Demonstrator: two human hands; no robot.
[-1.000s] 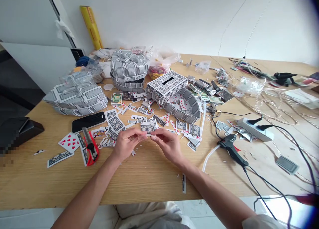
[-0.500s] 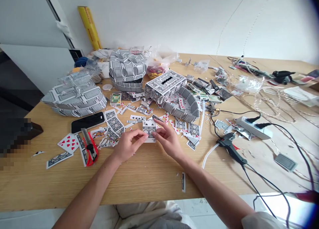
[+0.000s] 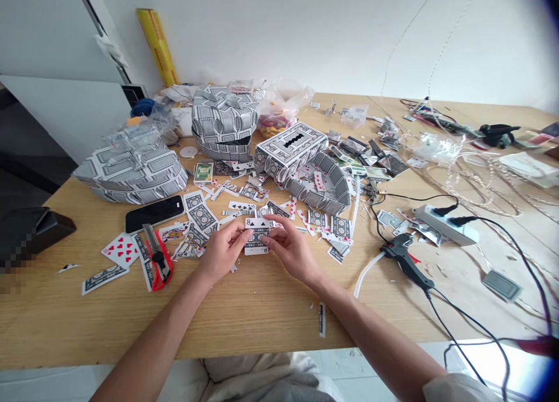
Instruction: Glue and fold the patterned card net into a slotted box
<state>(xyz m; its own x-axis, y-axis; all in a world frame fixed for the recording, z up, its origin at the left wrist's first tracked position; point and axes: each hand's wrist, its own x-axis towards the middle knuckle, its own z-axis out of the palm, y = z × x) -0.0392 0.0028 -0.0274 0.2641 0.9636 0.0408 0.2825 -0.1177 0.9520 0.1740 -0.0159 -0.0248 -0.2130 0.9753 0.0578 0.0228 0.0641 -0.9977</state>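
Observation:
A folded playing card (image 3: 257, 236) is held up between my two hands just above the table's middle. Its patterned back faces me, with white strips marked 8 along the top and bottom edges. My left hand (image 3: 227, 247) pinches its left side between thumb and forefinger. From the right, my right hand (image 3: 293, 247) grips the card's other side, forefinger near the top edge and thumb lower down. Whole and cut cards (image 3: 201, 217) lie around and behind both hands. An open-topped tray made of cards (image 3: 321, 198) stands behind my right hand.
A red utility knife (image 3: 159, 259) and a phone (image 3: 154, 214) lie to the left. Behind stand card-built shapes (image 3: 131, 172) and a patterned box (image 3: 290, 148). On the right are a glue gun (image 3: 406, 262), a power strip (image 3: 445, 224) and loose cables.
The folded card has shifted slightly left and tilted so its patterned face shows more. My right forefinger has moved down along its top edge.

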